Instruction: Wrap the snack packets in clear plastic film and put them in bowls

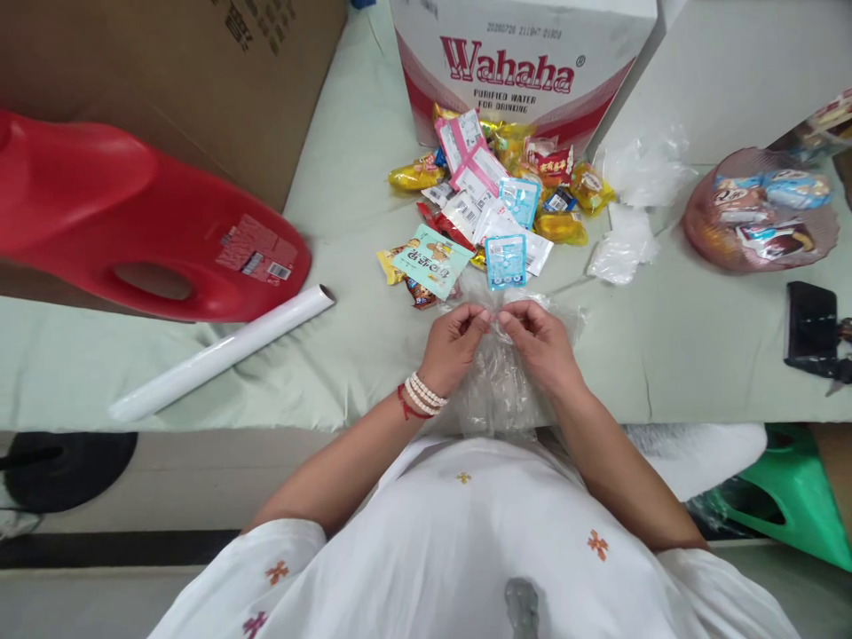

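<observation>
A clear plastic bag (pixel 496 386) hangs from my fingers over the near edge of the table. My left hand (pixel 458 344) pinches it between thumb and fingertips. Close beside it, my right hand (pixel 538 342) pinches the same bag, the fingertips of both hands almost meeting. Just beyond them lies a pile of small wrapped snacks and sachets, with a mint-green packet (pixel 433 261) and a light blue sachet (pixel 506 261) nearest my hands. Pink and white labelled packets (pixel 471 151) lie on top of the pile.
Behind the pile stands a white and red Wahaha carton (pixel 519 62). At left are a large red jug (pixel 153 222), a brown carton (pixel 266 106) and a white roll (pixel 226 355). Folded clear bags (pixel 624 246), a pink bowl of snacks (pixel 719 240) and a black device (pixel 810 319) lie right.
</observation>
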Demonstrator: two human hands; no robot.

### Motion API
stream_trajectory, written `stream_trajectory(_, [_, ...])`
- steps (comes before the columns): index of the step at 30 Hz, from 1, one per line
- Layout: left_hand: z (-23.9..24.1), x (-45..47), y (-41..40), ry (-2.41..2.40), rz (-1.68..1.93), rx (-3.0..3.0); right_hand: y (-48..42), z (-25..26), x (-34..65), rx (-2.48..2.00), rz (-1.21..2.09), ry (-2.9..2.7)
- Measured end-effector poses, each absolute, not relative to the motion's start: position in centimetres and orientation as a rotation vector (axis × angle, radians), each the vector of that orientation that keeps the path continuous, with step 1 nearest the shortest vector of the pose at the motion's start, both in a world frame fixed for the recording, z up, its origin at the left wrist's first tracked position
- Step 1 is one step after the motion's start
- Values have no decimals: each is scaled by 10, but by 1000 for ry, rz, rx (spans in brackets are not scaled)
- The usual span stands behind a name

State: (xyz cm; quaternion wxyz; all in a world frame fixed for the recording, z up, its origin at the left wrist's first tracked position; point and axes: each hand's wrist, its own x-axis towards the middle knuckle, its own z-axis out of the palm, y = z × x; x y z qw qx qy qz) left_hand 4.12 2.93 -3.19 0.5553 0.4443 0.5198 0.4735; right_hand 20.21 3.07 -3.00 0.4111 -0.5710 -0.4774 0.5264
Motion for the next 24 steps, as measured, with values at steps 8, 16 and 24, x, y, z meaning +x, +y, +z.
stream_trajectory(8, [-27,6,15,1166,1252,828,36,-31,202,-1288,1536,-894])
stream_trajectory(16, [-27,13,7,1203,1270,1065,33,-16,174,-1230,1529,-1029])
stream_trajectory(24, [-28,-37,23,1092,1354,343,46,-26,198,-1331,1472,-501])
